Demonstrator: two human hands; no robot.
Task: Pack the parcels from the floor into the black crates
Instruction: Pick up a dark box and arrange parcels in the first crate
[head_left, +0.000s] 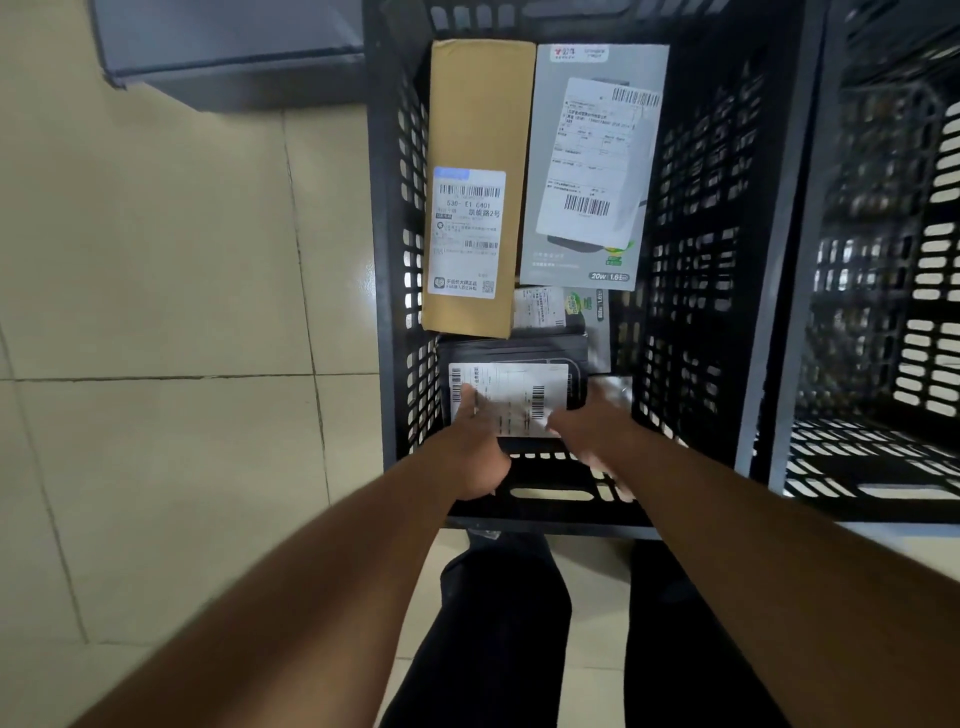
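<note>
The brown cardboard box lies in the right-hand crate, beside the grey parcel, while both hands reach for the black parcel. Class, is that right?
Not quite. The head view shows the brown cardboard box in the left-hand crate, beside the grey parcel; both hands reach for the black parcel.

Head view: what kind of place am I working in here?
Likely a parcel sorting or storage room: black crates on a tiled floor, one holding labelled parcels such as a cardboard box and grey box.

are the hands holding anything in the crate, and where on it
Both hands are on the black parcel, at its near end by the white label: left hand, right hand. Motion blur hides whether the fingers actually grip it.
</note>
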